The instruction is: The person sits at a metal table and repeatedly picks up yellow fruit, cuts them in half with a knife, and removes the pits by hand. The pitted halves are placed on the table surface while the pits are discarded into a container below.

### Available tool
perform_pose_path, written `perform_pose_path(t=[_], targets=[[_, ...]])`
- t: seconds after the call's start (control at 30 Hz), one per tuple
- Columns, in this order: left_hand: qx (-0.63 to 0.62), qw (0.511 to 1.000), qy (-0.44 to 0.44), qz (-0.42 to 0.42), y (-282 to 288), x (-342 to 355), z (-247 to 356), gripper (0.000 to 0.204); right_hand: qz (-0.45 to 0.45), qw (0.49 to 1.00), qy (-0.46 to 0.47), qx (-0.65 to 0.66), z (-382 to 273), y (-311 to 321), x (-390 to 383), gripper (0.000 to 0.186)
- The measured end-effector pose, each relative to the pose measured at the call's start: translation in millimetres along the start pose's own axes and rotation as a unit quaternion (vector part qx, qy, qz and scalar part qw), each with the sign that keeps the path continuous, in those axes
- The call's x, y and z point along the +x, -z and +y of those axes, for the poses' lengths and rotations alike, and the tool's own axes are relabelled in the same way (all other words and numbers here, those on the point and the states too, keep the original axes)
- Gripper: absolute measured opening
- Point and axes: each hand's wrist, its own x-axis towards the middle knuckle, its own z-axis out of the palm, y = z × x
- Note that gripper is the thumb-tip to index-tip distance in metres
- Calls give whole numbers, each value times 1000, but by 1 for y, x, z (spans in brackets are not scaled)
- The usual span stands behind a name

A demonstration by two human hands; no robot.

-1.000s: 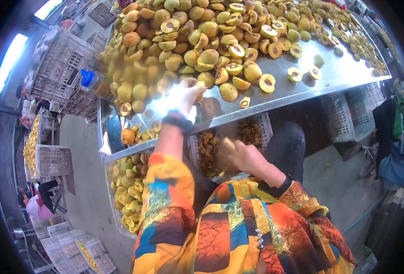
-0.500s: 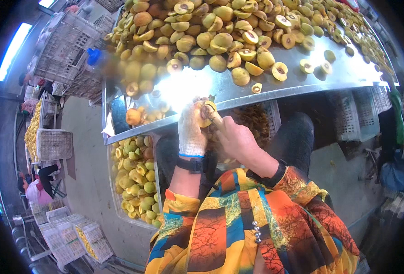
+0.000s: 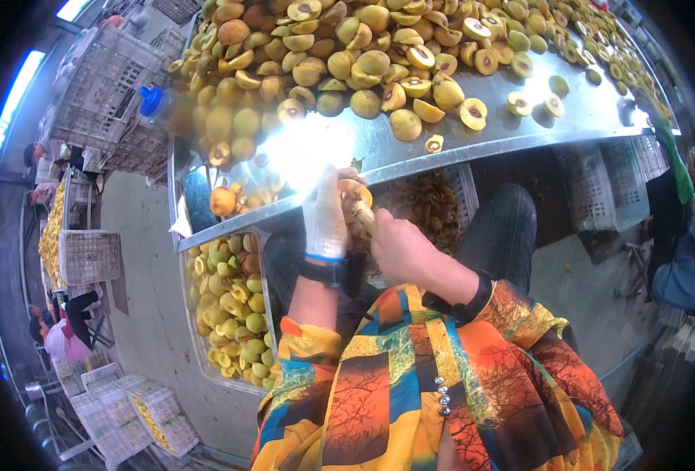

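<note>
My left hand (image 3: 325, 218), in a whitish knit glove, grips a halved yellow peach (image 3: 353, 191) just off the near edge of the metal table. My bare right hand (image 3: 404, 250) is wrapped round the pale handle of a small pitting tool (image 3: 365, 217). The tool's tip meets the cut face around the brown pit hollow; its exact shape is hidden. Beyond both hands, a heap of halved peaches (image 3: 371, 63) covers much of the table. A few halves lie singly nearer its front edge.
The metal table's rim (image 3: 473, 155) runs in front of me. Below it on the left stands a crate of peach halves (image 3: 233, 314); a crate of brown scraps (image 3: 426, 206) sits under the table. White crates (image 3: 598, 188) stand right. A blue-capped bottle (image 3: 153, 102) is at the left corner.
Both hands stay together at the peach half; the right hand and tool have shifted slightly left and down with a turn of the wrist. The whole view has moved a little.
</note>
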Motion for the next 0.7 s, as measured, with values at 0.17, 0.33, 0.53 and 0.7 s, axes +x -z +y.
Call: perform_pose_path(t=[0.17, 0.33, 0.53, 0.7], targets=[[-95, 988, 74, -98, 12, -5, 16, 54, -38, 995, -13, 94, 1, 7, 4, 25], [-115, 993, -2, 41, 2, -9, -7, 41, -16, 992, -35, 118, -4, -10, 3, 28], [-75, 992, -29, 93, -8, -8, -3, 29, -10, 990, -46, 137, -4, -19, 2, 25], [-11, 999, -32, 37, -3, -2, -11, 28, -82, 972, -71, 208, 3, -15, 4, 16]])
